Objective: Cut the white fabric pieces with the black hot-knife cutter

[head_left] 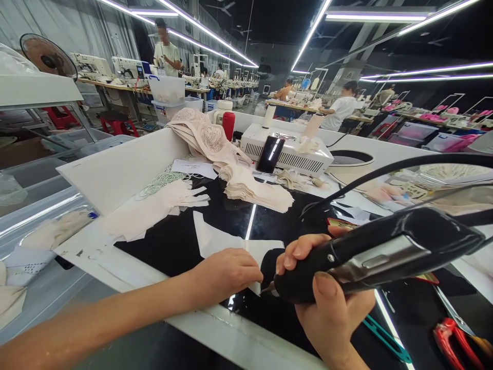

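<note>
My right hand [327,303] is wrapped round a black handheld tool [377,252] with a metal lever and a cable. The tool's front end points left, close to my left hand [227,275]. The fingers of my left hand are bent together on a white fabric piece [219,240], pressing or pinching its near edge. This piece lies on the glossy black tabletop [165,257]. Beyond it lies a stack of beige fabric pieces [258,190], and to the left a pile of pale strips [154,208].
Red-handled pliers [449,339] and a teal tool [387,339] lie at the right. Behind stand a white machine [285,149], a phone [270,154] and a red bottle [228,126]. A low white panel [127,164] borders the left. People sit or stand farther back.
</note>
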{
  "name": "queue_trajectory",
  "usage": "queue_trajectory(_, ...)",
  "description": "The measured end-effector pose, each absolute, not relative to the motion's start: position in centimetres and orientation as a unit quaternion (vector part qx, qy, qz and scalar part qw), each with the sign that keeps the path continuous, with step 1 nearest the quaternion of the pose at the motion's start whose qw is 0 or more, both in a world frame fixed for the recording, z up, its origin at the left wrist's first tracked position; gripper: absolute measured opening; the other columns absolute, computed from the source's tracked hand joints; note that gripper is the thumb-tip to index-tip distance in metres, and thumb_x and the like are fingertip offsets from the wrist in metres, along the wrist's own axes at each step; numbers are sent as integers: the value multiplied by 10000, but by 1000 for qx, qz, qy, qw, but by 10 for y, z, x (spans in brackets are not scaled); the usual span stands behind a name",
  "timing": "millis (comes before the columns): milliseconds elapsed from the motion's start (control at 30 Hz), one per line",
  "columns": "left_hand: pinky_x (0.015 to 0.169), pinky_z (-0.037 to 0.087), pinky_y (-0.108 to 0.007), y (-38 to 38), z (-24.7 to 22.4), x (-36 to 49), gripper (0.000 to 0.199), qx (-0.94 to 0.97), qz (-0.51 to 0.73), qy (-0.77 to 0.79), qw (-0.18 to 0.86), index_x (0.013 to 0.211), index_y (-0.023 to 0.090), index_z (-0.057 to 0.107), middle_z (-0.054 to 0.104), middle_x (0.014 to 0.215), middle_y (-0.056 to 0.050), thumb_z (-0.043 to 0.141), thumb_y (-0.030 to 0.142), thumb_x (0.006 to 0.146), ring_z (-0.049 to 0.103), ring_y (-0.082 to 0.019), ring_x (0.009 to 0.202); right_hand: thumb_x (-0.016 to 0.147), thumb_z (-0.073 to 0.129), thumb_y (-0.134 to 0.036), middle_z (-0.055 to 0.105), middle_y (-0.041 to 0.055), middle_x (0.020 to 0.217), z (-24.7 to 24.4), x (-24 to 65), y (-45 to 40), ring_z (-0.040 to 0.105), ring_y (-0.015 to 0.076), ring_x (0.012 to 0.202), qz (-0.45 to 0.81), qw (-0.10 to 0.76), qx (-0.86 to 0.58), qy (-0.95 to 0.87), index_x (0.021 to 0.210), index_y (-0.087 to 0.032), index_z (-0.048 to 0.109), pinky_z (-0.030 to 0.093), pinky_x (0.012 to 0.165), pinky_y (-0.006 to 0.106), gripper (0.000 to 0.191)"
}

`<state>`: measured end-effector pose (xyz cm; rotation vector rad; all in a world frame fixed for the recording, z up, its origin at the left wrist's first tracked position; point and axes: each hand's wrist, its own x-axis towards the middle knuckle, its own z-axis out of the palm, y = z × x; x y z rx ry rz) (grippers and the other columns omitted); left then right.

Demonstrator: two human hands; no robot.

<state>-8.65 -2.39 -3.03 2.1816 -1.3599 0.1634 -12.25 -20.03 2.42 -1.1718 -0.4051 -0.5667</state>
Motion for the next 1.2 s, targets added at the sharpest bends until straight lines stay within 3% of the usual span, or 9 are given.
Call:
queue_trajectory(167, 982, 524, -303, -16, -32, -84, 192, 783, 93, -551, 273, 1116, 167, 705, 761, 1083, -51, 561, 55, 1053, 700, -199, 1062, 911, 810, -374, 622, -5, 865, 25, -121, -200, 606, 165, 665, -263, 774, -546, -183, 1275, -300, 584, 578, 538, 295, 435)
queue_trajectory(600, 992, 550, -328, -12, -30, -84, 178, 772, 112, -561, 278, 1150, 158, 735, 752, 1132, -83, 577, 220, 1096, 700, -207, 1072, 905, 818, -371, 637, -13, 846, 27, -121, -201, 621, 164, 660, -269, 771, -548, -183, 1250, -283, 599, 587, 546, 299, 418)
queue_trajectory(833, 939, 516, -318, -19, -34, -87, 115, 807, 78, -494, 314, 1069, 191, 761, 746, 1093, -34, 666, 256, 1059, 701, -180, 1010, 895, 824, -375, 639, -18, 839, 28, -121, -201, 613, 164, 648, -272, 770, -548, -181, 1236, -280, 591, 576, 527, 296, 423)
queue_trajectory(1033, 881, 497, -298, -27, -35, -87, 47, 820, 65, -462, 332, 951, 187, 755, 748, 1016, -6, 745, 194, 996, 692, -170, 936, 911, 810, -359, 644, -24, 843, 28, -121, -200, 613, 155, 658, -272, 770, -548, -182, 1237, -272, 585, 584, 545, 289, 406)
queue_trajectory(1200, 924, 501, -310, -25, -33, -90, 67, 825, 63, -457, 326, 1040, 186, 727, 745, 1081, -18, 736, 145, 987, 696, -188, 1007, 901, 825, -364, 643, -24, 847, 28, -119, -200, 619, 153, 656, -268, 773, -545, -184, 1234, -269, 582, 594, 548, 289, 423)
